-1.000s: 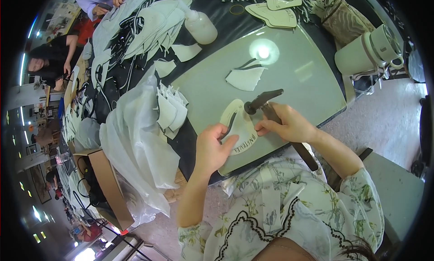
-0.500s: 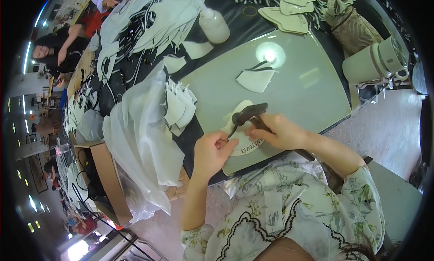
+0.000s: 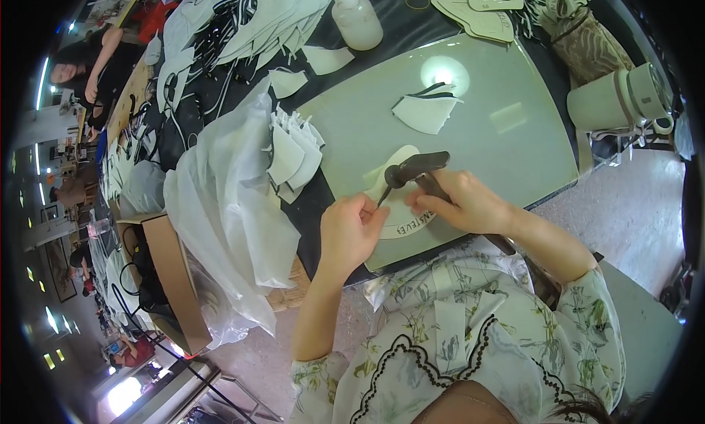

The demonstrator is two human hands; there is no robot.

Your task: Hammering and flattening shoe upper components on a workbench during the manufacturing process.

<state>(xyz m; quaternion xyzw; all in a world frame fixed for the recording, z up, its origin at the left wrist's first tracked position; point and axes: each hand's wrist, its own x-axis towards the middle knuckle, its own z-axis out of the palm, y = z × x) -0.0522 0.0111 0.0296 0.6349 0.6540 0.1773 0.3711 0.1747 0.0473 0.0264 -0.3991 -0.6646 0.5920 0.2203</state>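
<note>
Glossy grey-green board point(image 3: 514, 159) bore a cream piece point(image 3: 398, 208). Hammer head point(image 3: 418, 167) had shifted left over it; right hand point(image 3: 470, 203) gripped the handle point(image 3: 502, 245), left hand point(image 3: 349, 229) pinched dark edging point(image 3: 384, 195).

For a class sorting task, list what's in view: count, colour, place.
table: 1, black, under board
board: 1, grey-green, centre
lettered piece: 1, cream, on board
dark strip: 1, black, at lettered piece
hammer: 1, dark, over lettered piece
edged piece: at least 1, white, on board
small stack: several, white, left of board
large pile: many, white, upper left
bottle: 1, whitish, beyond board
shaped pieces: several, cream, far edge
flask: 1, pale, right of board
bag: 1, brown, beyond flask
plastic sheet: 1, translucent, left
box: 1, brown, lower left
co-workers: several, mixed clothing, far left
left hand: 1, bare, pinching dark strip
right hand: 1, bare, gripping hammer
</note>
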